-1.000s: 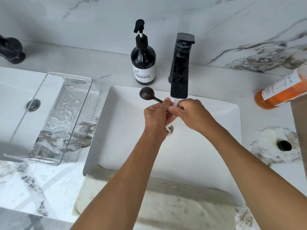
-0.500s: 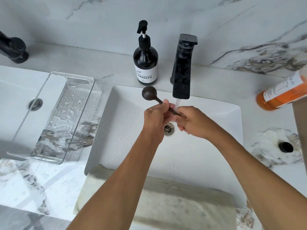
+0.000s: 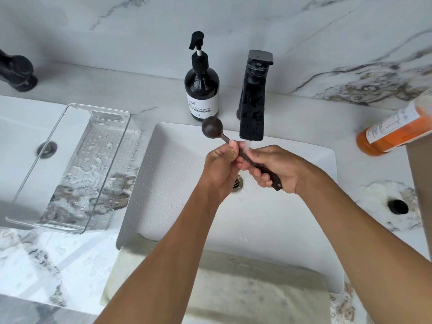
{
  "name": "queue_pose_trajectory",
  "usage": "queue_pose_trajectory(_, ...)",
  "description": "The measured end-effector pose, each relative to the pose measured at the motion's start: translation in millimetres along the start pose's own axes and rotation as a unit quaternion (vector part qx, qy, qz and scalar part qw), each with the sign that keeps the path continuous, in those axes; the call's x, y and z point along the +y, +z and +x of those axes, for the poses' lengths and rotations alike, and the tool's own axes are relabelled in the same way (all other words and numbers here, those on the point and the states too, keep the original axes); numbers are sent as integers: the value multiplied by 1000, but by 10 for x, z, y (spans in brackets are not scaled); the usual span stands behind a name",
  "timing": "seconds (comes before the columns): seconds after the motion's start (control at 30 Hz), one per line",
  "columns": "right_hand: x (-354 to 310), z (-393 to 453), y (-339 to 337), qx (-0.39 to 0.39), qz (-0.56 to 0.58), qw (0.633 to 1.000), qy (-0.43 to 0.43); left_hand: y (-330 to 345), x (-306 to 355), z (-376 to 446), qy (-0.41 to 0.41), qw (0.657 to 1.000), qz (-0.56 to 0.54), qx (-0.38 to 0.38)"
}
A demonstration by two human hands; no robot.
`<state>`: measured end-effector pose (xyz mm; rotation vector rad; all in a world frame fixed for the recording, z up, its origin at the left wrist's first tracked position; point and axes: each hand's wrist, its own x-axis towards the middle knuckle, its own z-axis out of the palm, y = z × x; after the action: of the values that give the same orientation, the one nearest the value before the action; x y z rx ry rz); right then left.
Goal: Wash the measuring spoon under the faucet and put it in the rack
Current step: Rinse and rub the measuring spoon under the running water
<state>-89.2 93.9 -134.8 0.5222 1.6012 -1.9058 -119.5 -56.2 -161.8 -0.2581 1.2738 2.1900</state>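
Observation:
A dark brown measuring spoon [image 3: 212,130] lies slanted over the white sink [image 3: 304,220], its round bowl up left and its handle end down right. My left hand [image 3: 222,164] pinches the handle just below the bowl. My right hand [image 3: 275,169] curls round the lower handle, and the handle tip shows past its fingers. Water runs from the black faucet [image 3: 253,99] onto the handle between my hands. The clear plastic rack [image 3: 77,169] stands wet on the counter left of the sink.
A dark pump soap bottle [image 3: 202,90] stands left of the faucet. An orange bottle [image 3: 397,129] lies at the right edge, with a small black cap [image 3: 398,206] on the counter below it. A second faucet [image 3: 17,71] and basin sit far left.
My right hand has slid down the handle toward its tip, baring more of the handle under the stream. The spoon's bowl has moved a little up and left.

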Motion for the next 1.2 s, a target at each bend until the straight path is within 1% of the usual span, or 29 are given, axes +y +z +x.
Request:
queue_pose_trajectory(0.1,3,2,-37,-42,54,998,-6,-30,54,42,18,1000,9,14)
queue_pose_trajectory(0.2,-17,16,-19,-19,49,999,14,6,48,50,20,999,3,28)
queue_pose_trajectory(0.27,-46,12,14,-13,54,998,11,3,62,70,23,999,-3,39)
queue_pose_trajectory(0.37,-61,-32,34,-59,88,994,-8,-48,108,94,23,999,-2,44)
queue_pose_trajectory(0.4,-62,-44,43,-60,85,995,-7,-53,119,94,21,999,6,48)
queue_pose_trajectory(0.47,-53,-33,69,-23,49,999,-3,-42,113,91,17,998,23,59)
queue_pose_trajectory(0.53,-49,-13,98,20,6,1000,-17,-33,104,94,14,996,36,75)
queue_pose_trajectory(0.57,-50,-10,105,20,2,999,-26,-35,109,91,14,995,41,86)
queue_pose_trajectory(0.63,-54,-36,114,-3,-1,999,-38,-47,128,89,19,992,55,113)
queue_pose_trajectory(0.67,-52,-52,124,0,-28,999,-46,-49,137,91,22,989,65,131)
queue_pose_trajectory(0.7,-42,-51,134,24,-91,994,-63,-42,138,99,24,986,74,151)
queue_pose_trajectory(0.73,-36,-46,146,63,-176,979,-85,-25,134,102,23,982,77,170)
queue_pose_trajectory(0.77,-24,-28,158,104,-262,952,-115,1,121,103,18,980,73,183)
queue_pose_trajectory(0.8,-19,-11,186,139,-318,927,-144,28,104,92,17,981,69,182)
queue_pose_trajectory(0.83,-6,7,193,159,-326,917,-166,49,81,78,19,983,70,169)
queue_pose_trajectory(0.93,1,-17,155,167,-256,930,-202,76,46,19,11,987,99,123)
queue_pose_trajectory(0.97,13,-27,128,167,-271,926,-203,72,59,10,6,987,102,123)
queue_pose_trajectory(1.0,16,-38,113,171,-305,915,-203,65,72,5,4,987,96,130)
queue_pose_trajectory(1.1,32,7,107,199,-435,857,-195,94,69,-20,-1,984,61,168)
queue_pose_trajectory(1.2,8,8,166,236,-506,805,-198,169,7,-56,-6,980,24,196)
